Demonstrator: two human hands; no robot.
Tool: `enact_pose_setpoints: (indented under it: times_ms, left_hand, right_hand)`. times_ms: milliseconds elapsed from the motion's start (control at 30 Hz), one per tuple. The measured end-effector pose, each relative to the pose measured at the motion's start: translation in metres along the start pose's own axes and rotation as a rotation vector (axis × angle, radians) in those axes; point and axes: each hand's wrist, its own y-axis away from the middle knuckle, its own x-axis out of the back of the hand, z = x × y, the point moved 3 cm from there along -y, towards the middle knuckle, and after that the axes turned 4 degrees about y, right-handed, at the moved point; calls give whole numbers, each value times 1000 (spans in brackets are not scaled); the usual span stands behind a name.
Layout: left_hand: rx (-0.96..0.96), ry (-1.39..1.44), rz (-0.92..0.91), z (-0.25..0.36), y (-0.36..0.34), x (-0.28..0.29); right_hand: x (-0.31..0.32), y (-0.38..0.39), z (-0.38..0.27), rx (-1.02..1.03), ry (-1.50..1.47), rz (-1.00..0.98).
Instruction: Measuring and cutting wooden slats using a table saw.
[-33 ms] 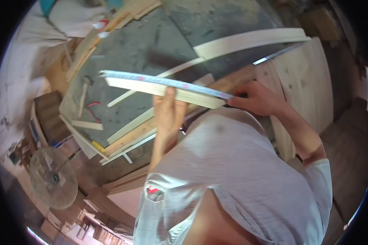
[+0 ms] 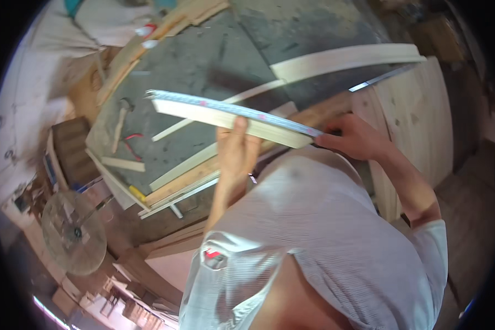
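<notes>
My left hand (image 2: 237, 151) is closed around a short pale wood strip (image 2: 283, 136), thumb on top and fingers underneath. A silvery measuring tape blade (image 2: 231, 109) with pink marks lies extended along the strip's far edge. Its hooked end sits at the strip's left end. At the other end, my right hand (image 2: 355, 137) is closed around the tape measure, whose case is mostly hidden by the fingers. Both hands are held above the near side of a grey worktable (image 2: 170, 71).
On the table lie a hammer (image 2: 119, 126), a red-handled tool (image 2: 131, 146), a small wood offcut (image 2: 123, 164), a yellow-handled item (image 2: 137, 192) and a long pale board (image 2: 346, 60). Wide wooden panels (image 2: 423, 121) stand at the right. A round fan (image 2: 74, 234) is at lower left.
The whole view has shifted slightly, so the scene appears a little further right. Both hands, the wood strip and the tape keep the same positions relative to each other.
</notes>
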Motion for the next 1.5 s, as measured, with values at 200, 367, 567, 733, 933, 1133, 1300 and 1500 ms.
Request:
enact_pose_setpoints:
  times_ms: [200,367,567,733,933,1133,1300,1500]
  left_hand:
    - [-10,127,-72,-9,4,-14]
    - [14,173,-85,-12,3,-18]
    - [4,-148,95,7,6,-11]
    - [-52,31,15,15,-1,-5]
    - [-65,65,8,10,-2,-9]
    - [-89,57,58,7,0,-6]
    - [-80,65,48,6,-2,-9]
    - [-88,56,-28,6,-3,-2]
  right_hand:
    - [2,11,-1,-182,-32,-64]
    - [4,15,5,-186,-57,-25]
    - [-1,-3,12,6,50,7]
    - [10,0,-8,-31,155,24]
    - [5,-1,-1,-18,210,65]
    - [5,0,-2,0,218,58]
    - [6,0,0,12,235,70]
    - [8,2,-2,11,225,69]
